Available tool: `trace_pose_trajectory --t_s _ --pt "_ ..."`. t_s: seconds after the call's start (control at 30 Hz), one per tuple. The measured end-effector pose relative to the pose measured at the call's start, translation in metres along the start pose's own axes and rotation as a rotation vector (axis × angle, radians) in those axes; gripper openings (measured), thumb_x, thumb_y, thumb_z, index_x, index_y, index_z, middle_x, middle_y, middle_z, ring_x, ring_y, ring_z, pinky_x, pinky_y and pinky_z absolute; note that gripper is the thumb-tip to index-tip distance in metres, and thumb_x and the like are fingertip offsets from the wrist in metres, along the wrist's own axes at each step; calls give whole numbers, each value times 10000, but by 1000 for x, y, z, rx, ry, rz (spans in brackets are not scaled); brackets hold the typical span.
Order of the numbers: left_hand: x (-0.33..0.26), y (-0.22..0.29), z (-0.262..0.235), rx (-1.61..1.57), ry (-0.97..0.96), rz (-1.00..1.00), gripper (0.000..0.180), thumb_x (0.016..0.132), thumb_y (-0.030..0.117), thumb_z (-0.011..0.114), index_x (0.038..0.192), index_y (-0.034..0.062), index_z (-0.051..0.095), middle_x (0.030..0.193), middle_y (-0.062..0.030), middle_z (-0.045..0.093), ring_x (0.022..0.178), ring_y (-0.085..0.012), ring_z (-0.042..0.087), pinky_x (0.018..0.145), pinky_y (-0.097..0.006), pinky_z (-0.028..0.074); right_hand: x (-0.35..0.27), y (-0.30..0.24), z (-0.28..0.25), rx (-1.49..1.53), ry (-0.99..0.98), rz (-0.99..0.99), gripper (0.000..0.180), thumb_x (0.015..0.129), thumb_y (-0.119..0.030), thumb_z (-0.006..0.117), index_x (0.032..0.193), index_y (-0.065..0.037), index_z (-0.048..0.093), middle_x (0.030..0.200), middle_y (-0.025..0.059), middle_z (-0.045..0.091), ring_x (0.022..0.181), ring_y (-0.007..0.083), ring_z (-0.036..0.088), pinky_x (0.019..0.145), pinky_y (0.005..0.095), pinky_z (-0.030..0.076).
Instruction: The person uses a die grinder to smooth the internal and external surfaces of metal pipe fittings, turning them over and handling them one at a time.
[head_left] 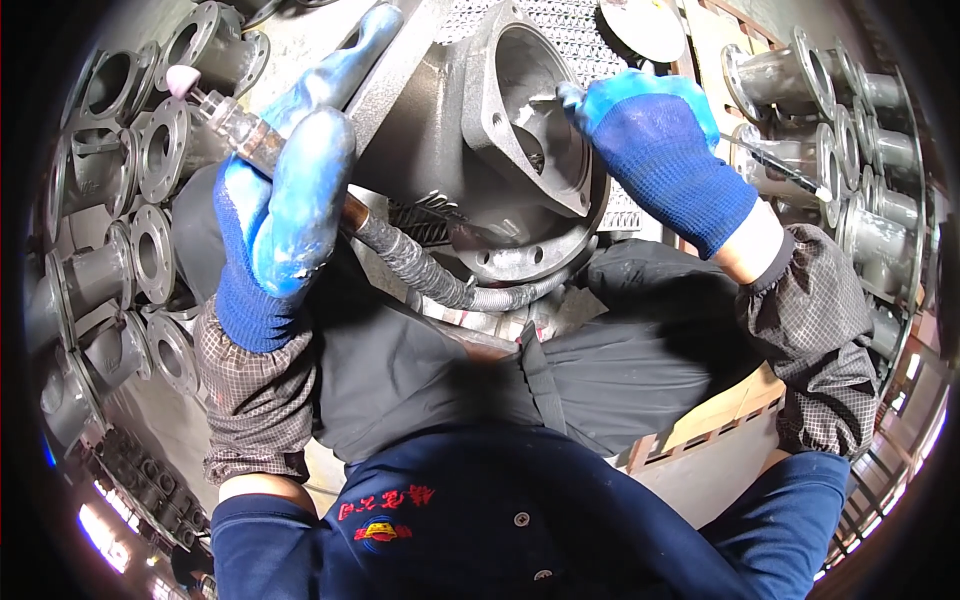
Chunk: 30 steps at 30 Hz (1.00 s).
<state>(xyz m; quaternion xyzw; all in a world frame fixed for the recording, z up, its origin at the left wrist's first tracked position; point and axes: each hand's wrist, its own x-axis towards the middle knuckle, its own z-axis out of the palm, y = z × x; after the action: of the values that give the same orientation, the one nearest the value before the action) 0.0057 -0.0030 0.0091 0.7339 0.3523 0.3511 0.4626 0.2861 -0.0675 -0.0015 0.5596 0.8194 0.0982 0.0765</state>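
Note:
A grey cast-metal pipe fitting (420,125) with flanged openings sits in front of me. My left hand (290,190), in a blue coated glove, is closed on a die grinder (240,130) with a pink grinding tip. Its fingers stretch along the fitting's left flange. A tape-wrapped hose (415,255) runs from beneath that hand below the fitting. My right hand (655,125), gloved alike, is closed at the right edge of the fitting's open mouth. It grips a thin rod (780,165) whose pale end sticks out to the right; a metal end reaches into the opening.
Grey flanged pipe pieces (160,150) are stacked at the left, and more flanged pieces (790,85) stand at the right. Under the fitting lies a perforated metal surface (465,22). A pale round disc (645,28) lies at the far side. A wooden pallet (715,415) is beside my legs.

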Motion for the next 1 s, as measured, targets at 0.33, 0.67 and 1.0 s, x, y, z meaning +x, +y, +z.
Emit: trace_pose_trajectory --t_s 0.33,0.67,1.0 --pt "-4 11 7 -58 83 -65 354 930 135 543 1238 -39 549 1133 -74 619 959 -112 567 851 -248 433 8 -2 5 -25 -97 -21 140 867 -150 551 898 -111 681 720 70 645 645 213 663 540 332 534" --pt "-6 -5 -3 34 56 14 348 931 141 543 1224 -45 550 1133 -91 618 983 -138 573 883 -269 429 24 4 1 -4 -128 -34 137 794 -69 590 908 -93 662 777 103 649 708 239 678 580 340 547" --pt "-8 8 -1 27 121 -46 348 918 135 550 1214 -50 552 1148 -108 615 1014 -157 575 908 -284 424 35 -13 -2 94 -313 -78 128 795 -128 651 911 -85 682 797 99 673 731 229 687 615 351 557"
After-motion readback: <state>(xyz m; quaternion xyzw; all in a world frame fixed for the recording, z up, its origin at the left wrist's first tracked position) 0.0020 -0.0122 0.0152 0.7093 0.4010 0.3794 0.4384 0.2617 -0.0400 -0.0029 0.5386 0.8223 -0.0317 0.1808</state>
